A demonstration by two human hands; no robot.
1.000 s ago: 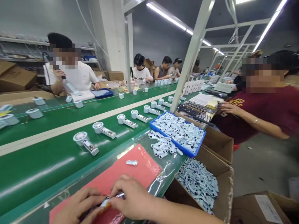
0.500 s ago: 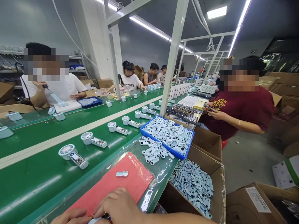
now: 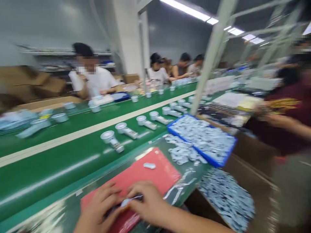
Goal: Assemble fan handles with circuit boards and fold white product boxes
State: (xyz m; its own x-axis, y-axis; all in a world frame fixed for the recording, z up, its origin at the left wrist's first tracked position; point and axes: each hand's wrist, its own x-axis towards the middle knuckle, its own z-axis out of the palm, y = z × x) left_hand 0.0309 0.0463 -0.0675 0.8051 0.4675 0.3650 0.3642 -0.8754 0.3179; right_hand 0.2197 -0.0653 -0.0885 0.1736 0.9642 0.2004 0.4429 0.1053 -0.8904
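Your left hand (image 3: 100,205) and right hand (image 3: 148,199) mostly cover the held part (image 3: 125,203); type unclear. Your right forearm (image 3: 191,220) cropped, 5 o'clock. Co-worker (image 3: 289,113), 3 o'clock: edge-cut, smeared. Pale pieces (image 3: 225,194), 4 o'clock: blurred, uncountable.

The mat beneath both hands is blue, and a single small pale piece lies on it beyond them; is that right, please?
Not quite: the mat is red, not blue, as the head view shows. The rest stands: it lies beneath the left hand and right hand, with a single small pale piece on it beyond them.
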